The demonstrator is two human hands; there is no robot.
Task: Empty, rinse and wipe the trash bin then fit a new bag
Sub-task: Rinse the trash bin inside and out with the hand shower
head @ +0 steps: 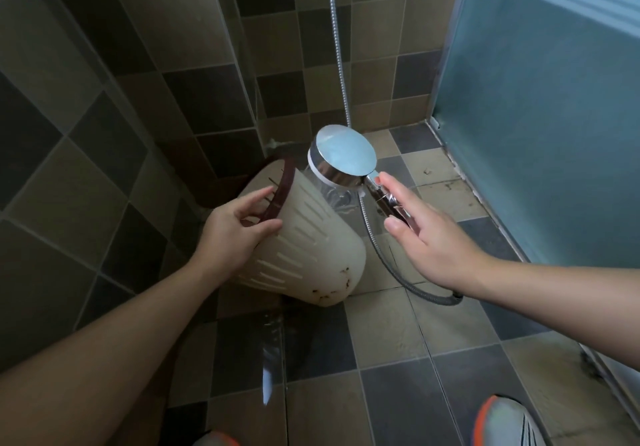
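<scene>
We hold the bin [304,237] tilted on its side above the floor [391,334], its dark rim [282,191] turned toward the corner where the two tiled walls meet and its stained base toward us. Our left hand [235,234] grips it at the rim, fingers curled over the edge into the opening and thumb along the slotted side. Beside the rim on the right, the shower head [341,158] points into the mouth of the bin, nearly touching the rim. Our right hand [426,234] holds its chrome handle [384,199]; the thumb and index finger lie almost straight along it, and we cannot tell how the fingers underneath sit. The hose [372,237] loops down from the handle past the bin's base to the floor, and another stretch climbs the back wall. Water pools on the floor under the bin. To the right a frosted door [540,133] bounds the floor; bare tiles lie between the bin and that door. Our shoes [509,421] stand at the near edge.
</scene>
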